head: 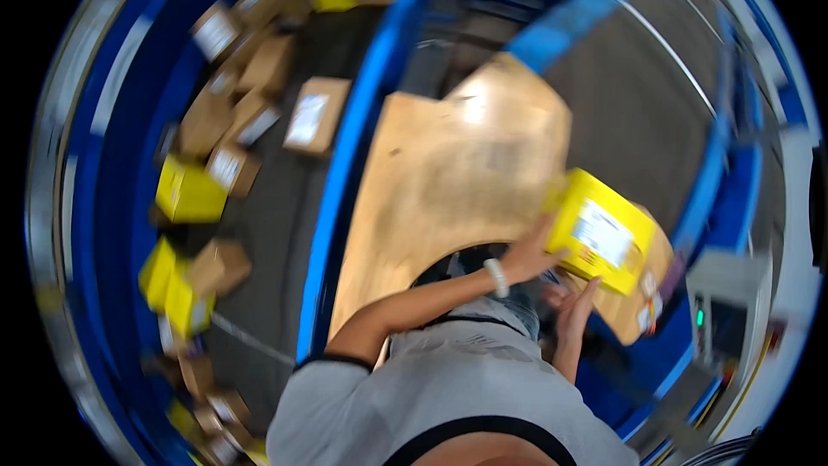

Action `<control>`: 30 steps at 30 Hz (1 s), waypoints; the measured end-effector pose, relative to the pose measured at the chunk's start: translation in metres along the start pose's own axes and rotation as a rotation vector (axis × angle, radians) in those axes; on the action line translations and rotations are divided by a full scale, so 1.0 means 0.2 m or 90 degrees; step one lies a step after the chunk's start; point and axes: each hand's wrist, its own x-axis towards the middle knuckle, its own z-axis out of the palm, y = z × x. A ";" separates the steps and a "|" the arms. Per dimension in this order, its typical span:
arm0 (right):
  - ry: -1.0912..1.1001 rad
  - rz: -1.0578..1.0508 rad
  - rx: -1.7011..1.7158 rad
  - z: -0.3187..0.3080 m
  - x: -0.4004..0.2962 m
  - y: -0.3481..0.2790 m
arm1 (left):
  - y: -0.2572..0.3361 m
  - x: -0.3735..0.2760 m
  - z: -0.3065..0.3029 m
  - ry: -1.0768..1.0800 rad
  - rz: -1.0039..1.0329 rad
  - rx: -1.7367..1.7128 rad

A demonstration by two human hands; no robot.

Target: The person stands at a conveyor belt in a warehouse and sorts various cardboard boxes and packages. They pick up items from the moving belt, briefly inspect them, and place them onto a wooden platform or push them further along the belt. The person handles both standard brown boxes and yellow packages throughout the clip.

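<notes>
A yellow cardboard box (601,233) with a white label on its face is at the right side of the wooden worktop, tilted. My left hand (529,257), with a pale band on its wrist, grips the box by its left side; the fingers are blurred. Against the lower edge of the same box is my right hand (574,310), its fingertips touching the underside and its palm turned up. The curved wooden worktop (466,188) spreads in front of my body, its cut-out around my waist.
On my left, beyond a blue rail (346,162), a dark conveyor belt (272,259) carries several brown cartons (317,115) and yellow boxes (192,191). Another dark belt (634,90) lies ahead to the right. A grey control box (728,310) with a green light stands at right.
</notes>
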 end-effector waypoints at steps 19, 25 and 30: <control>-1.040 -0.631 -0.736 2.94 0.77 0.47 | -0.62 -1.20 -1.94 0.842 -0.248 0.031; -1.229 -1.086 -1.314 3.58 0.75 1.01 | -0.99 -1.47 -2.64 0.997 -0.493 0.286; -1.309 -1.045 -1.209 3.71 0.97 1.10 | -1.29 -1.33 -3.47 0.971 -0.641 0.329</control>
